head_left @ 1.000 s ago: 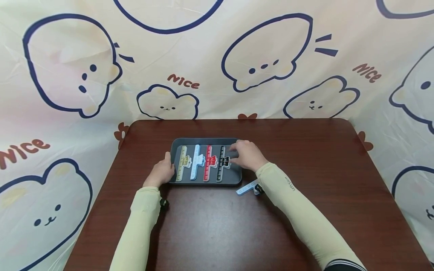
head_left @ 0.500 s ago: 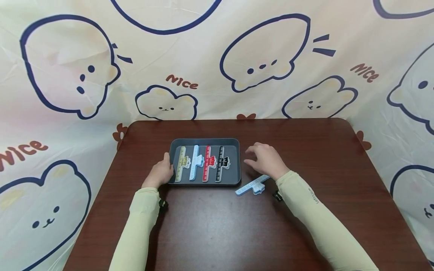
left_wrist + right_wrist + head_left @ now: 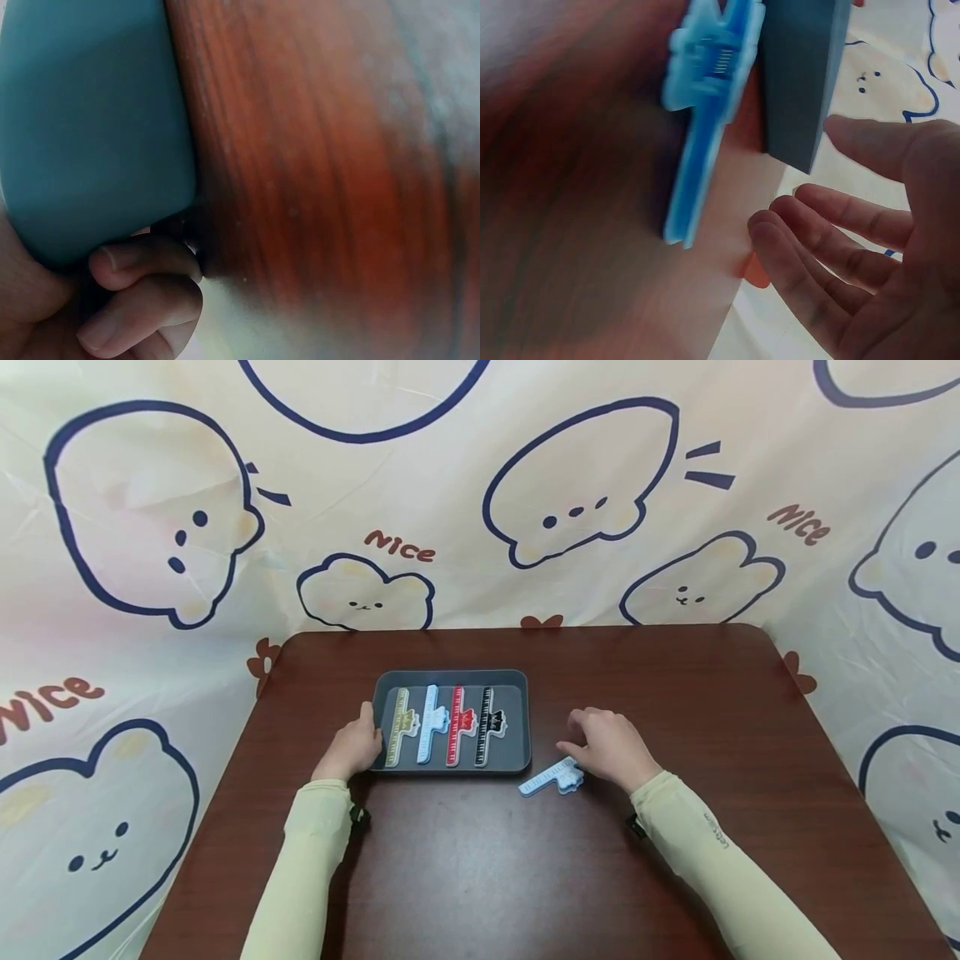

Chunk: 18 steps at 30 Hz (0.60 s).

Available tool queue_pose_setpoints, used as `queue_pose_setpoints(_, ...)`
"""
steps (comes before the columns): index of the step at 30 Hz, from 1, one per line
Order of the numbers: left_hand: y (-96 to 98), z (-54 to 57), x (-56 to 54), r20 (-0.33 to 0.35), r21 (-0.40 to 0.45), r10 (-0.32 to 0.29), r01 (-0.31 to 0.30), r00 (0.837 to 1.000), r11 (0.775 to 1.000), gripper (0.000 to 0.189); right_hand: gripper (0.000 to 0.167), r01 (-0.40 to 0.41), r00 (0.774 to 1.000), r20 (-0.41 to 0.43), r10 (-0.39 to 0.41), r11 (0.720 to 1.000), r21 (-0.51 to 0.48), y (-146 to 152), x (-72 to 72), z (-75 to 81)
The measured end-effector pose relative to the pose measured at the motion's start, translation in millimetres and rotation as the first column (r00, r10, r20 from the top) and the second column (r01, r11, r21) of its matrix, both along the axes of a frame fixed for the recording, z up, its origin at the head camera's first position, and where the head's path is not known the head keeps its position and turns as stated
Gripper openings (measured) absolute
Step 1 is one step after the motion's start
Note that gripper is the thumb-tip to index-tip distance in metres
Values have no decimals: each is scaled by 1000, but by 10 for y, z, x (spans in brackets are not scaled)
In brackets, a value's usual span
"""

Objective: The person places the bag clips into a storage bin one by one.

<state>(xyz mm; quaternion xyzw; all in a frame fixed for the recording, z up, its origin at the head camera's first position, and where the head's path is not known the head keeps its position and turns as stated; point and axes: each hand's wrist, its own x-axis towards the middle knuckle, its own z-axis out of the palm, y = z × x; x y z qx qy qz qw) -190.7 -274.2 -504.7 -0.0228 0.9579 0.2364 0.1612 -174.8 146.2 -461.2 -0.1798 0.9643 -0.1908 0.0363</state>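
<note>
In the head view my left hand [image 3: 349, 745] grips the left side of a dark grey tray [image 3: 516, 702]. The left wrist view shows its fingers [image 3: 154, 300] curled at the tray's corner [image 3: 97, 135]. Side by side in the tray lie a yellow ruler clip [image 3: 397, 727], a light blue one, a red ruler clip [image 3: 453, 735] and a black one. Outside, off the tray's near right corner, lies another light blue ruler clip [image 3: 551, 777], its spring visible in the right wrist view. My right hand [image 3: 615, 747] hovers beside that clip, fingers loosely bent and holding nothing.
A dark brown wooden table [image 3: 465, 868] carries everything. Behind it and along both sides hangs a pale cloth [image 3: 465, 568] with cartoon outlines and lettering. A black strap [image 3: 360, 817] shows at my left wrist.
My right hand has moved away from the black clip in the tray, going right and then nearer, to beside the loose blue clip. My left hand stays at the tray's edge.
</note>
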Motion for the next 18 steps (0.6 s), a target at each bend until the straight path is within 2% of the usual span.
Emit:
queue_pose_setpoints(7, 12, 12, -6, -17, -5, -2, 2, 1000, 1000, 46, 44, -19, 998, 56, 14, 996, 84, 8, 106, -122)
queue_pose_setpoints(18, 27, 28, 7, -20, -24, -9, 9, 1000, 1000, 46, 49, -46, 999, 31, 42, 991, 123, -34, 149, -216)
